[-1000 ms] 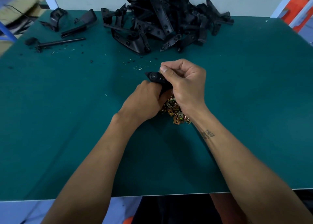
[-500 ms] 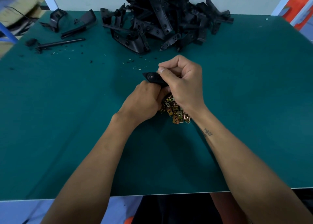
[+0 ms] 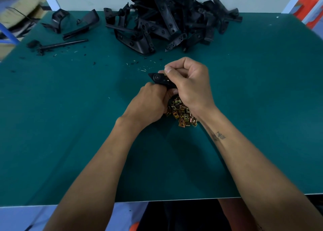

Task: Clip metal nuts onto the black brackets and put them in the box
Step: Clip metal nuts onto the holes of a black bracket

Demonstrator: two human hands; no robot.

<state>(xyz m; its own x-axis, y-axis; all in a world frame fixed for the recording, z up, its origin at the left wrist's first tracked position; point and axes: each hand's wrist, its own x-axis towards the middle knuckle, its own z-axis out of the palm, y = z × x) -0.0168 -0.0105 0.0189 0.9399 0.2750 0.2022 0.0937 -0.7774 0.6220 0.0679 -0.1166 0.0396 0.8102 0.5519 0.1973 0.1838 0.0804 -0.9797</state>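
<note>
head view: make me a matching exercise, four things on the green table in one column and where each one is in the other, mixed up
Things:
1. bracket in the hands
2. pile of metal nuts
3. heap of black brackets
4. thin black rod

Places:
A. far left of the table, lying flat
B. far edge of the table, middle
C. gripped by the left hand, with the right hand pinching at its top
D. on the table under the wrists, close to the person

Pairs: 1-C, 2-D, 3-B, 4-A
</note>
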